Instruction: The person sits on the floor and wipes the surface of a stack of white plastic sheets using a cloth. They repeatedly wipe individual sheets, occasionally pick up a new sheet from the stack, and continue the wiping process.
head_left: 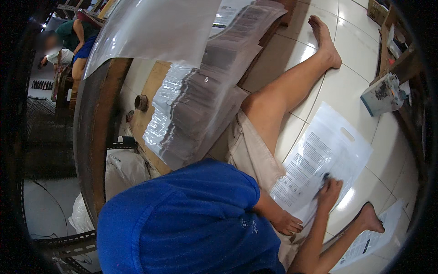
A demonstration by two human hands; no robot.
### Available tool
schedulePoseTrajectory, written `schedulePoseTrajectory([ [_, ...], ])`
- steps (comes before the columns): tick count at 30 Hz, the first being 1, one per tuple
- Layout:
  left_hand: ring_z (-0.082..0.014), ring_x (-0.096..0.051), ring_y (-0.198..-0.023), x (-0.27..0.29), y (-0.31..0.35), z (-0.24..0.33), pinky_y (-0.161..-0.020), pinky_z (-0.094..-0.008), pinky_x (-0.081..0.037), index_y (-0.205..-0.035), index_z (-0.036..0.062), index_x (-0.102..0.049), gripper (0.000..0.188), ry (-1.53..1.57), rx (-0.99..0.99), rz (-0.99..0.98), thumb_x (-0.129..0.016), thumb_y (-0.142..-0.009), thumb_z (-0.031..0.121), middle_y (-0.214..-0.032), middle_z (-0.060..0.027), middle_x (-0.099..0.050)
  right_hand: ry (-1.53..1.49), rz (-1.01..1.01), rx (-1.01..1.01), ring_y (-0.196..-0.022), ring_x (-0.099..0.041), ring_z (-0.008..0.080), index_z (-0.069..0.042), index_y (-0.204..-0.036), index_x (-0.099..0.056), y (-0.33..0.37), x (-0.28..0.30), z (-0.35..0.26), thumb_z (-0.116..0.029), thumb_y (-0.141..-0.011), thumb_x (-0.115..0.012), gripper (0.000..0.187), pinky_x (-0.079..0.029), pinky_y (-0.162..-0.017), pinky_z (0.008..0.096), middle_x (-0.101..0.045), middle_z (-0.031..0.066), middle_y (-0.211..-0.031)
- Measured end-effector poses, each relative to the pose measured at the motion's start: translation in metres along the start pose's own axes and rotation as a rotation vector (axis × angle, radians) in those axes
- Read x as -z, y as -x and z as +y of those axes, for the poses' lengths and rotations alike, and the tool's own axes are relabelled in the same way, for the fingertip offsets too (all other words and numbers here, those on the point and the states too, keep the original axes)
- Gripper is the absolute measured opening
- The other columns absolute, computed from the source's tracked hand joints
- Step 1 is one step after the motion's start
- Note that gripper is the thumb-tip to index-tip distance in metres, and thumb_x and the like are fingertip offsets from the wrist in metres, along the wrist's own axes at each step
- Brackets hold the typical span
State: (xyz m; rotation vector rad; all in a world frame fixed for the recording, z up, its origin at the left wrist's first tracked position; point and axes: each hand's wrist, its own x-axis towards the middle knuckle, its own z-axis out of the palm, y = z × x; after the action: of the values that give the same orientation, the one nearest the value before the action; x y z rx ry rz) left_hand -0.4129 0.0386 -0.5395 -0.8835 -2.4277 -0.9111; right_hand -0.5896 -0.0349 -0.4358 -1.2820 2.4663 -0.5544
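Note:
A clear-white plastic bag (315, 150) with printed text and a cut-out handle lies flat on the tiles between my legs. My right hand (329, 194) is closed round a small dark wad (325, 177), perhaps a cloth, and presses it on the bag's printed face. A grey smudge shows beside it. My left hand (286, 223) rests with fingers stretched out at the bag's near edge, by my thigh, and holds nothing.
Left of my leg, a large stack of clear plastic bags (196, 100) lies on a wooden board (153, 91). Another printed bag (372, 239) is under my right foot. A stained plastic container (383, 95) stands by wooden shelving on the right. Another person (73, 39) bends over at the far left.

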Motion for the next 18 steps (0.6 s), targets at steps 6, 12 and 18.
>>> schedulePoseTrajectory([
  [6, -0.0413, -0.032, -0.130, 0.006, 0.001, -0.011, -0.107, -0.0563, -0.021, -0.113, 0.0051, -0.057, 0.038, 0.036, -0.044, -0.174, -0.045, -0.087, 0.030, -0.135, -0.0280, -0.038, -0.048, 0.001, 0.024, -0.082, -0.054, 0.0315, 0.002, -0.089, -0.057, -0.098, 0.021, 0.018, -0.004, -0.081, -0.058, 0.010, -0.043, -0.072, 0.0414, -0.050, 0.0155, -0.089],
  [12, -0.0407, -0.041, -0.123, 0.048, -0.029, -0.015, -0.103, -0.0474, -0.032, -0.110, 0.0032, -0.059, 0.034, 0.377, 0.154, -0.370, -0.047, -0.085, 0.024, -0.128, -0.0293, -0.044, -1.462, -0.081, -0.391, -0.093, -0.057, 0.0187, -0.008, -0.115, -0.052, -0.035, 0.034, 0.047, -0.009, -0.086, -0.056, 0.030, -0.046, -0.081, 0.0323, -0.057, 0.0047, -0.110],
  [18, -0.0356, -0.059, -0.095, 0.187, -0.070, -0.032, -0.078, -0.0454, -0.046, -0.100, -0.0011, -0.059, 0.036, 0.582, 0.995, -0.528, -0.053, -0.084, 0.031, -0.109, -0.0226, -0.058, -1.780, 0.088, -0.387, -0.098, -0.055, 0.0172, -0.007, -0.119, -0.048, 0.030, 0.046, 0.032, -0.011, -0.089, -0.055, 0.031, -0.046, -0.083, 0.0294, -0.057, 0.0056, -0.108],
])
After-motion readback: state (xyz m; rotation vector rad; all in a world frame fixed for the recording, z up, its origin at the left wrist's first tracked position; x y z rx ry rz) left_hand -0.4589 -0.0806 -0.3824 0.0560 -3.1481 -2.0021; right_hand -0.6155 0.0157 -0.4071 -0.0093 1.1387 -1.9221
